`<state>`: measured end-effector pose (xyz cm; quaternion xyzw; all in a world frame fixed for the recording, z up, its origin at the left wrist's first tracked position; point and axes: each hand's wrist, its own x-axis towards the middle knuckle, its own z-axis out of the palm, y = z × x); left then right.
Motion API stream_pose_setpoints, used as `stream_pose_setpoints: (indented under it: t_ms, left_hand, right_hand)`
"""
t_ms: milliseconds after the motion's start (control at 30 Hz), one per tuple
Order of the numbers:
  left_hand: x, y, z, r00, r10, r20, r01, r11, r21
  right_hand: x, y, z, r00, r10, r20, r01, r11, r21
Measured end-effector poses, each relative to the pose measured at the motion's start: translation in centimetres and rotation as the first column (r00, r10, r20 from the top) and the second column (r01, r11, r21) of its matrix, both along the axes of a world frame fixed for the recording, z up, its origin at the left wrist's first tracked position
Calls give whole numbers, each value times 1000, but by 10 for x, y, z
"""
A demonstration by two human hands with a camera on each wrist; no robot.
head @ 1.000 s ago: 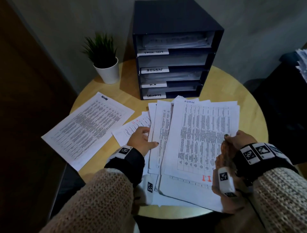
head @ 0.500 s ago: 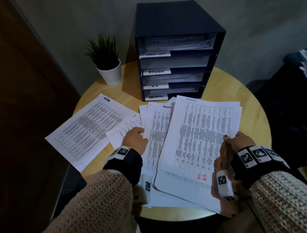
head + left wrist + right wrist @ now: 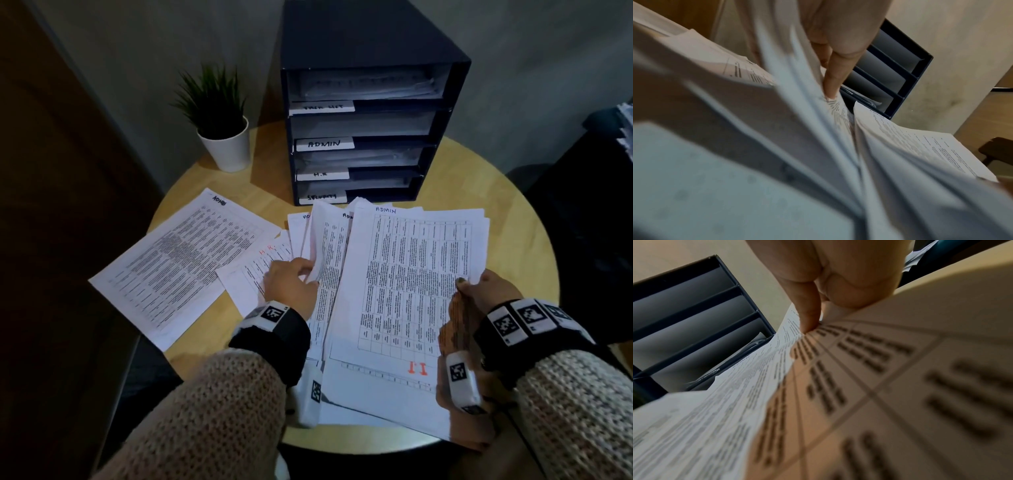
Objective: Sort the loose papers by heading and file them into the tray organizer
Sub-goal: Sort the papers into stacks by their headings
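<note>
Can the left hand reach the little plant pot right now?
Probably not right away: the left hand is busy pinching sheets of the fanned papers. Nothing stands between it and the plant pot, though.

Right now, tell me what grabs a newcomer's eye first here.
The fan of printed papers spread across the round wooden table, pinched by the left hand and the right hand. Behind it stands the dark tray organizer with white labels, a small potted plant on its left.
</note>
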<state>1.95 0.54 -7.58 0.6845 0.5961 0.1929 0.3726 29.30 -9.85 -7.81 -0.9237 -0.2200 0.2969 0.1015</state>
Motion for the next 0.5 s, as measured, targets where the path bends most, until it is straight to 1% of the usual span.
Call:
stream_pose_setpoints:
  t_ms: [33,67,167,233,300,367,400,467,500]
  left_hand:
    - [0,-1,1,999,26,-27,-25,999,39]
    - [-1,-1,1,999,30,-19,-29,999,44]
    - [-3,-1,4,988,-60,143,66,997,-39]
    - [-2,-2,7,982,-96,160,107,992,-63]
    - [-2,-1,7,984,-42,174,58,994,-88]
    - [-4,1,11,968,45,247,-19,994,-106]
    - [-7,5,13,957,78,278,-54,994,-93]
    - [-13,13,19,945,114,308,-116,993,-12]
    - [-16,17,23,926,146,347,-165,986,24]
  right_hand:
    - [0,0,0,1000,-4,1,4,1000,2]
    - [-1,0,1,1000,-6,3,6,1000,7]
    - [-3,-1,2,1000,-6,7,6,1000,19]
    - [-3,-1,3,1000,-10,4,10,1000,18]
    - [-4,-1,3,1000,-14,0,14,1000,23]
    - [-5,0,4,1000,-18,-3,19,999,41]
    - [-5,0,5,1000,-22,-3,22,999,49]
    - [-4,-1,5,1000,-21,1,21,998,59]
    - [-3,-1,4,1000,-23,-3,23,997,73]
